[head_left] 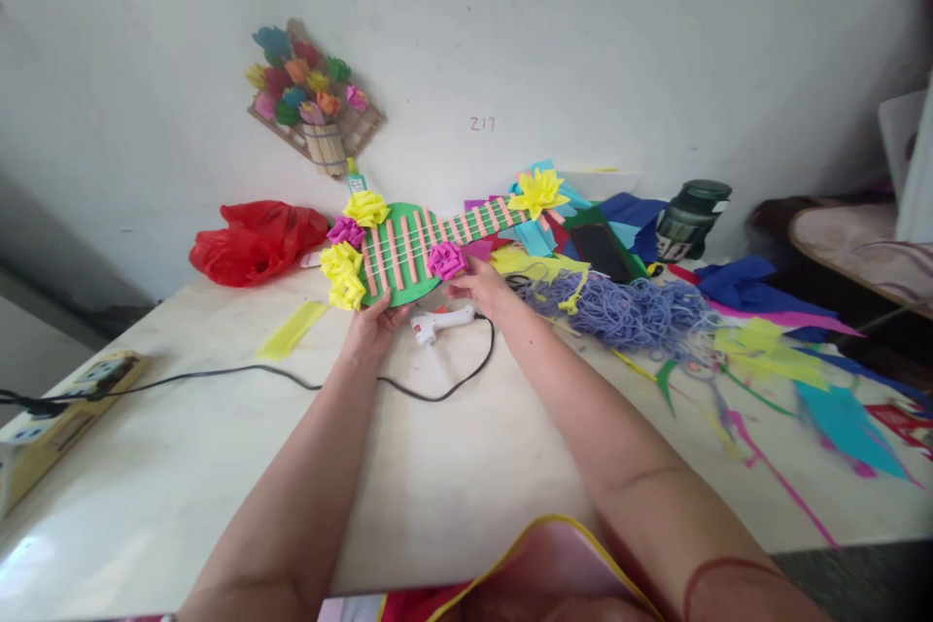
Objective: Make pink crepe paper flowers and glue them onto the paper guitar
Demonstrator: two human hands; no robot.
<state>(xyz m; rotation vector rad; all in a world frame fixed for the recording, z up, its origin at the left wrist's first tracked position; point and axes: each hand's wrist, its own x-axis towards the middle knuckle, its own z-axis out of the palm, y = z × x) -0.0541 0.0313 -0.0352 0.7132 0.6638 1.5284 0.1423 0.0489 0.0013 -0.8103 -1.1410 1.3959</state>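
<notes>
A green paper guitar (415, 288) is held up over the table, tilted with its neck toward the upper right. Pink strips and white strings cross its front. Yellow paper flowers (341, 274) and a magenta one sit at its left end, another magenta flower (447, 260) at its lower edge and a yellow flower (537, 192) at the head. My left hand (375, 326) grips the lower edge of the body, thumb in front. My right hand (481, 284) holds the edge near the neck, beside the magenta flower; its fingers are partly hidden. A white glue gun (441, 322) lies just below the guitar.
A power strip (69, 423) lies at left, with a black cord (255, 368) crossing the table. A red plastic bag (255, 243) stands behind. On the right are tangled purple string (631, 313), a phone (599, 250), a dark jar (692, 221) and paper scraps (849, 423). Paper flowers hang on the wall.
</notes>
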